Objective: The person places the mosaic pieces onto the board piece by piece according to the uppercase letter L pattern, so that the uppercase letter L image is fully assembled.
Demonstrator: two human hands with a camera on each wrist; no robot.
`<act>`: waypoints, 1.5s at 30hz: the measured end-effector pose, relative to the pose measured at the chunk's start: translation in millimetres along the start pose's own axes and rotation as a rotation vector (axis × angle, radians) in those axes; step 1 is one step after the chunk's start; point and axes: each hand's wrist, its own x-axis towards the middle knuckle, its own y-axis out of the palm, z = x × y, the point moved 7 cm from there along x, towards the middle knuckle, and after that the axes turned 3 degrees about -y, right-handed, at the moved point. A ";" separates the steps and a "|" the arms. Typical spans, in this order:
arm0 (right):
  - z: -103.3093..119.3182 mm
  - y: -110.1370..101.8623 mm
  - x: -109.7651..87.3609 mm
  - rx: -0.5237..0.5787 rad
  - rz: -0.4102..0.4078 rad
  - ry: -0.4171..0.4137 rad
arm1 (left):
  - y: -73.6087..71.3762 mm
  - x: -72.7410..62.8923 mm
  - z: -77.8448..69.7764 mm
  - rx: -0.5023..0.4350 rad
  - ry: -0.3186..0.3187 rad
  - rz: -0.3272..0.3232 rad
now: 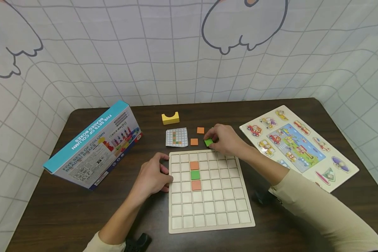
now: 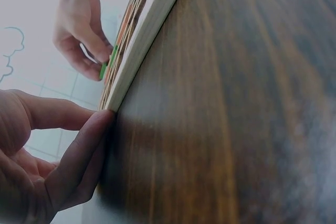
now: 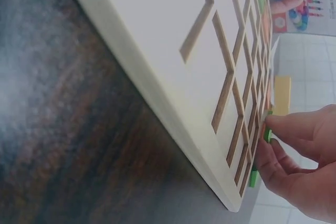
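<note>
A wooden grid board (image 1: 208, 206) lies on the table. In its third column sit an orange tile (image 1: 194, 165), a green tile (image 1: 195, 175) and another orange tile (image 1: 196, 185). My left hand (image 1: 152, 176) holds the board's left edge near the far corner, thumb and finger meeting there in the left wrist view. Just past the far edge, my right hand (image 1: 226, 140) pinches a loose green tile (image 1: 208, 142) between thumb and fingers. Another green piece (image 3: 253, 178) shows below that hand in the right wrist view. Two loose orange tiles (image 1: 194, 141) lie beside it.
A pattern card (image 1: 176, 137) with a coloured grid lies beyond the board, and a yellow arch block (image 1: 170, 119) stands behind it. At left is a tilted blue and white box (image 1: 97, 147). A picture puzzle board (image 1: 299, 147) lies at right, near my right forearm.
</note>
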 end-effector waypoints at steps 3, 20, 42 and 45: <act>-0.5 -0.2 -1.6 -0.003 -0.008 -0.006 | -0.1 0.1 0.0 0.000 -0.002 0.002; 12.4 -3.7 -20.4 0.033 -0.011 -0.009 | 0.8 -0.4 -0.3 -0.009 0.000 0.006; 30.6 9.5 -49.9 0.091 0.046 0.013 | 0.0 -1.9 -0.2 -0.012 0.011 -0.002; 33.8 13.1 -53.6 0.087 0.048 0.002 | -0.4 -1.9 0.0 -0.012 0.011 -0.004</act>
